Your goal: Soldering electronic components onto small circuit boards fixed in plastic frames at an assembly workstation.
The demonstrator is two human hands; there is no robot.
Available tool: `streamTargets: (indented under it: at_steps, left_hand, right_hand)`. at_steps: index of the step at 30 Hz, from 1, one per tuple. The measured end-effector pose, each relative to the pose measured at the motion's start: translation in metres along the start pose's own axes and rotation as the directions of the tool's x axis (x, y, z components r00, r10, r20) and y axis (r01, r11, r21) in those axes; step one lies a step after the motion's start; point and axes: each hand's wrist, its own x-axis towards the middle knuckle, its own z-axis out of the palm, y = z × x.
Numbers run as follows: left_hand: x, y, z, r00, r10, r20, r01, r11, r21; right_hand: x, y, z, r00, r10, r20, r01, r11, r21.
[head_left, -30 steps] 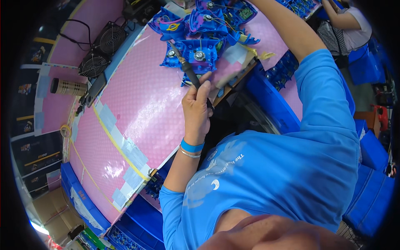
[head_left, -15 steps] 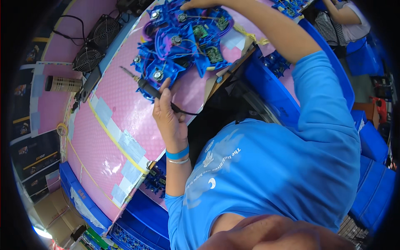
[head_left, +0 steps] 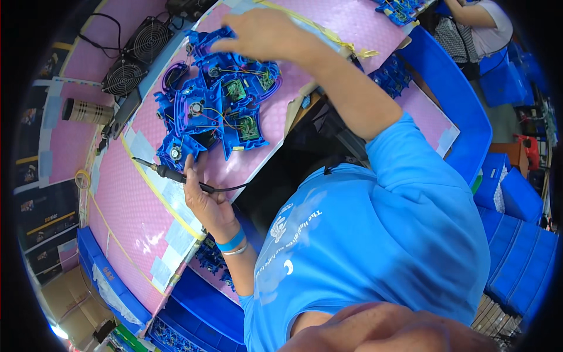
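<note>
A soldering iron (head_left: 170, 173) lies in my left hand (head_left: 208, 202), held between thumb and fingers. Its tip points left, over the yellow tape line, and a black cable trails off to the right. Just above this hand, a cluster of blue plastic housings (head_left: 190, 120) is bunched together on the pink mat (head_left: 126, 202). They carry green circuit boards (head_left: 236, 90), round silver parts (head_left: 196, 110), thin wires and purple rings. Across the far end of the cluster reaches my right hand (head_left: 258, 36), its thumb and fingers closed on a blue housing; the contact is partly hidden.
Two black fans (head_left: 125, 78) stand at the far left beside a patterned cylinder (head_left: 88, 111). A tape roll (head_left: 82, 179) lies at the left edge. Blue bins (head_left: 454, 100) line the right side, and more housings (head_left: 399, 10) lie at the top. Another person (head_left: 484, 26) sits top right.
The cluster of blue housings has shifted left and toward me, along with my right hand. My left hand has moved left and nearer with the soldering iron.
</note>
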Motion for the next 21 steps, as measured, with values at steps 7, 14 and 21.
streamTargets:
  at_steps: [7,14,21]
  left_hand:
    - [-0.002,-0.004,-0.004,0.999,0.029,0.015,-0.030,0.997,0.069]
    - [0.005,-0.008,0.012,0.998,0.050,-0.047,-0.047,0.997,0.058]
    - [0.004,-0.008,0.013,0.996,0.046,-0.077,-0.042,0.997,0.059]
  right_hand:
    - [-0.079,0.131,0.003,0.989,-0.120,-0.091,0.151,0.834,0.531]
    - [-0.123,0.158,0.010,0.981,-0.003,-0.192,0.088,0.896,0.436]
    - [-0.129,0.158,0.037,0.924,0.088,-0.372,0.099,0.885,0.455]
